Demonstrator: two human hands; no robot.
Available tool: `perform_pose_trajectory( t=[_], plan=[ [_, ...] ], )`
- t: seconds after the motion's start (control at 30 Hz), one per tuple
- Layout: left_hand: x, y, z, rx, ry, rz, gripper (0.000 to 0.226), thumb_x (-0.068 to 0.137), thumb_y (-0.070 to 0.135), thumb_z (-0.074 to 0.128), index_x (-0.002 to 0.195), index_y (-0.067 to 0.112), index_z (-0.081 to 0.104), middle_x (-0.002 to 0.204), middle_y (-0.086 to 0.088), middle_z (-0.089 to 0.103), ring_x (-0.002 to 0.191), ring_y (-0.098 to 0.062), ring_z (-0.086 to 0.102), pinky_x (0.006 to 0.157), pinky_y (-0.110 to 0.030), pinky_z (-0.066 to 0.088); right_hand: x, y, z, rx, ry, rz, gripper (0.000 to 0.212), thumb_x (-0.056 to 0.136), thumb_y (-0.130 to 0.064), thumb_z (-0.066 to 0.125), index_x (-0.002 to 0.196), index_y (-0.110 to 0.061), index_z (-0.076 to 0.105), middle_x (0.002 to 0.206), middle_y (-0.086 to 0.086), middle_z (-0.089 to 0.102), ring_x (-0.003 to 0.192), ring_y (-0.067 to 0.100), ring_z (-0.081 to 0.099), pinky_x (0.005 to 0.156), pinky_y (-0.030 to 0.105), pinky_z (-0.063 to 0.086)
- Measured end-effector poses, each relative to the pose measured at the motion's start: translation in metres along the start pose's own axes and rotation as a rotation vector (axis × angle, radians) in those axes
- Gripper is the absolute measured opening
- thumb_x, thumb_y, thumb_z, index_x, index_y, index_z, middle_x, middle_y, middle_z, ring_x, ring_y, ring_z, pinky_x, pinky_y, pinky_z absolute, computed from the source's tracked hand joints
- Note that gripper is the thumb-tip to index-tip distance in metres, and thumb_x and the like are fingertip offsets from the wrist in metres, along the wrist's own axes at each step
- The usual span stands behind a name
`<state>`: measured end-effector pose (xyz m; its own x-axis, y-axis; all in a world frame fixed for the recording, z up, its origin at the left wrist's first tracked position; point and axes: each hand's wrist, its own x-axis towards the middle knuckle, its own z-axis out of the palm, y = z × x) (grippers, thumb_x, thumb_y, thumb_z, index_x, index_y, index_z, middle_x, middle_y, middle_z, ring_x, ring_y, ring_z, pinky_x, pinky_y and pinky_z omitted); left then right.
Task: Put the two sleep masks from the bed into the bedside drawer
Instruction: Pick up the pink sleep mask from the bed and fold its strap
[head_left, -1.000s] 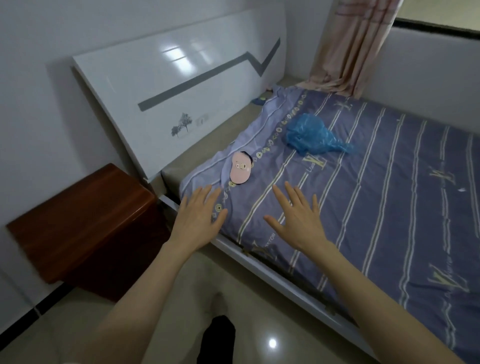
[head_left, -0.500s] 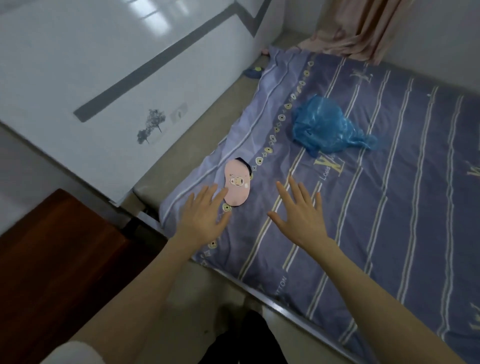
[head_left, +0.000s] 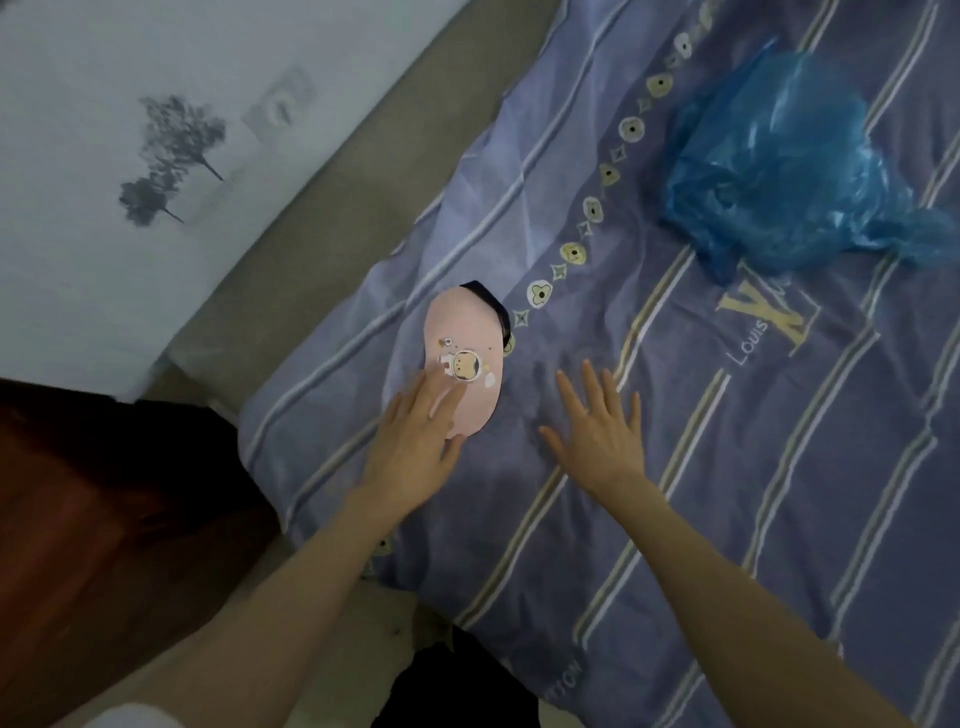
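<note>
On the bed's purple striped sheet (head_left: 675, 467) lies a pink cloth sleep mask (head_left: 465, 358) over a dark one (head_left: 493, 306), the flat open left hand (head_left: 415, 441) touching its near end, the open right hand (head_left: 597, 431) beside it holding nothing, a crumpled blue plastic bag (head_left: 779, 161) farther off.
</note>
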<state>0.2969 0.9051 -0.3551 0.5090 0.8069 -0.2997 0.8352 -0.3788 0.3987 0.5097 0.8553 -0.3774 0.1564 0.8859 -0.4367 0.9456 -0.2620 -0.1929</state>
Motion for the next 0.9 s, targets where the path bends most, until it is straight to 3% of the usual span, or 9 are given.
perform_pose_trajectory(
  t=[0.17, 0.27, 0.33, 0.47, 0.57, 0.67, 0.77, 0.83, 0.9],
  plan=[
    [0.040, 0.002, 0.032, 0.018, 0.041, -0.022, 0.066, 0.081, 0.023, 0.057, 0.140, 0.018, 0.026, 0.153, -0.018, 0.019, 0.143, -0.036, 0.010, 0.113, -0.051, 0.023, 0.017, 0.014, 0.041, 0.007, -0.075, 0.005, 0.072, 0.087, -0.053, 0.040, 0.144, -0.029, 0.003, 0.158, 0.006, -0.003, 0.144, 0.030, -0.006, 0.113, 0.060, 0.000],
    [0.056, 0.003, 0.042, 0.053, -0.015, -0.101, 0.086, 0.073, 0.036, 0.067, 0.143, 0.023, 0.017, 0.155, -0.016, 0.012, 0.144, -0.034, 0.005, 0.114, -0.053, 0.020, 0.015, 0.016, 0.054, 0.015, -0.089, 0.007, 0.072, 0.088, -0.052, 0.040, 0.145, -0.027, 0.003, 0.158, 0.008, -0.004, 0.144, 0.031, -0.005, 0.114, 0.060, 0.004],
    [0.062, 0.005, 0.045, 0.082, -0.035, -0.141, 0.089, 0.072, 0.032, 0.068, 0.143, 0.023, 0.016, 0.155, -0.016, 0.012, 0.144, -0.034, 0.005, 0.113, -0.053, 0.021, 0.016, 0.015, 0.057, 0.023, -0.092, 0.012, 0.072, 0.088, -0.051, 0.040, 0.145, -0.026, 0.004, 0.158, 0.009, -0.003, 0.144, 0.031, -0.005, 0.114, 0.060, 0.004],
    [0.060, 0.012, 0.041, 0.075, 0.041, -0.145, 0.072, 0.072, 0.002, 0.052, 0.139, 0.016, 0.028, 0.150, -0.017, 0.028, 0.142, -0.034, 0.018, 0.105, -0.052, 0.033, 0.018, 0.013, 0.048, 0.075, -0.146, 0.021, 0.070, 0.089, -0.048, 0.040, 0.145, -0.025, 0.006, 0.158, 0.009, -0.003, 0.144, 0.032, -0.005, 0.114, 0.060, 0.005],
    [0.050, 0.014, 0.024, -0.133, 0.118, -0.121, 0.057, 0.069, -0.010, 0.046, 0.124, 0.007, 0.049, 0.133, -0.018, 0.051, 0.130, -0.036, 0.041, 0.098, -0.051, 0.043, 0.013, 0.009, 0.030, 0.202, -0.179, 0.042, 0.066, 0.091, -0.044, 0.040, 0.145, -0.022, 0.009, 0.158, 0.009, 0.004, 0.144, 0.030, 0.002, 0.116, 0.055, 0.012],
    [0.035, 0.014, -0.005, -0.383, 0.139, -0.211, 0.044, 0.078, -0.008, 0.046, 0.118, 0.007, 0.053, 0.113, -0.020, 0.062, 0.102, -0.038, 0.058, 0.081, -0.038, 0.047, -0.004, -0.006, 0.006, 0.376, -0.196, 0.024, 0.065, 0.091, -0.040, 0.044, 0.144, -0.019, 0.013, 0.155, 0.008, 0.016, 0.141, 0.028, 0.018, 0.114, 0.047, 0.025],
    [0.012, 0.017, -0.041, -0.541, 0.138, -0.356, 0.030, 0.085, 0.001, 0.049, 0.114, 0.007, 0.055, 0.091, -0.010, 0.064, 0.083, -0.026, 0.059, 0.068, -0.018, 0.035, -0.026, -0.026, -0.024, 0.558, -0.140, -0.003, 0.063, 0.091, -0.038, 0.046, 0.143, -0.019, 0.017, 0.152, 0.007, 0.025, 0.137, 0.026, 0.028, 0.111, 0.040, 0.028],
    [-0.008, 0.019, -0.068, -0.580, 0.127, -0.399, 0.024, 0.088, 0.009, 0.051, 0.112, 0.009, 0.055, 0.088, 0.001, 0.059, 0.079, -0.014, 0.053, 0.073, -0.023, 0.035, -0.040, -0.042, -0.046, 0.677, -0.066, -0.023, 0.063, 0.090, -0.039, 0.047, 0.143, -0.020, 0.018, 0.151, 0.005, 0.029, 0.137, 0.022, 0.028, 0.110, 0.034, 0.026],
    [-0.030, 0.020, -0.094, -0.616, 0.104, -0.394, 0.027, 0.090, 0.014, 0.051, 0.117, 0.010, 0.053, 0.101, 0.001, 0.058, 0.092, -0.012, 0.051, 0.080, -0.027, 0.036, -0.052, -0.059, -0.070, 0.792, -0.013, -0.030, 0.067, 0.088, -0.042, 0.050, 0.143, -0.022, 0.018, 0.151, 0.002, 0.031, 0.137, 0.018, 0.028, 0.109, 0.030, 0.025]
  ],
)
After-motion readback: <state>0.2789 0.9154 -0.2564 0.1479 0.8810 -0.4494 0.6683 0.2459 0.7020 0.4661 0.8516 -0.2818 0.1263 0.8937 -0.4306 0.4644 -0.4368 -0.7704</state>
